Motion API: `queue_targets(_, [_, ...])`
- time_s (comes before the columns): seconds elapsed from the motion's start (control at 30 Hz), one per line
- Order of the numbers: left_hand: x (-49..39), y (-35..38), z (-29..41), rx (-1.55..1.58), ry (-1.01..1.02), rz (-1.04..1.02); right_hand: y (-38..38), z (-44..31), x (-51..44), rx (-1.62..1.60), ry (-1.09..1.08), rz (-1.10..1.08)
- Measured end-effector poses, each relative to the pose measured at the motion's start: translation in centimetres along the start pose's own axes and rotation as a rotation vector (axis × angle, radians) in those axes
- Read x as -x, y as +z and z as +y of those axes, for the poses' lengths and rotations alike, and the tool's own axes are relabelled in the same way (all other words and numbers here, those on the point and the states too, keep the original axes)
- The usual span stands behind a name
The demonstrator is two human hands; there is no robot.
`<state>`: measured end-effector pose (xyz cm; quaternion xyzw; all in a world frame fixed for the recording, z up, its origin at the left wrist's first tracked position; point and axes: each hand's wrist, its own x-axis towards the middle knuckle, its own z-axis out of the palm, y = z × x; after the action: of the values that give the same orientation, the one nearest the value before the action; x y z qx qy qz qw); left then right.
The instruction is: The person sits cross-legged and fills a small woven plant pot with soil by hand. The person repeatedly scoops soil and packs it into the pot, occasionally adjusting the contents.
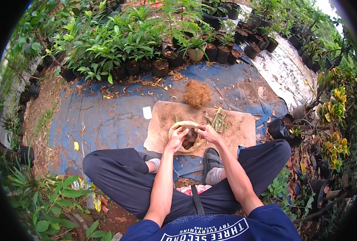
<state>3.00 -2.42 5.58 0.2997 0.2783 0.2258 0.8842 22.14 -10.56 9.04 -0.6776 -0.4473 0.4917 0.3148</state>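
A pale yellow round container with a soft-looking rim stands on a brown sheet in front of my crossed legs. Dark brown crumbly material, like soil or fibre, lies inside it. Over its mouth, my left hand and my right hand pinch a brown fibrous clump between them. The fingertips partly hide this clump. Beyond the sheet's far edge sits a loose ball of coconut fibre. Cut green and yellowish leaf pieces lie right of the container.
A worn blue tarpaulin covers the ground, with a white card on it. Potted plants line the far side, including a spiky plant in a beige pot. My sandal is close to the container. Shrubs crowd the right.
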Motion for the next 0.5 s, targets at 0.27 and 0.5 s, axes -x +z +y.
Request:
queue_targets(0.27, [-1.2, 0.1, -1.0, -0.461, 0.326, 0.196, 1.3, -0.9, -0.2, -0.025, -0.149, 0.226])
queue_targets(0.5, [-1.8, -0.3, -0.8, -0.81, 0.436, 0.266, 1.9, -0.1, -0.1, 0.006, -0.159, 0.203])
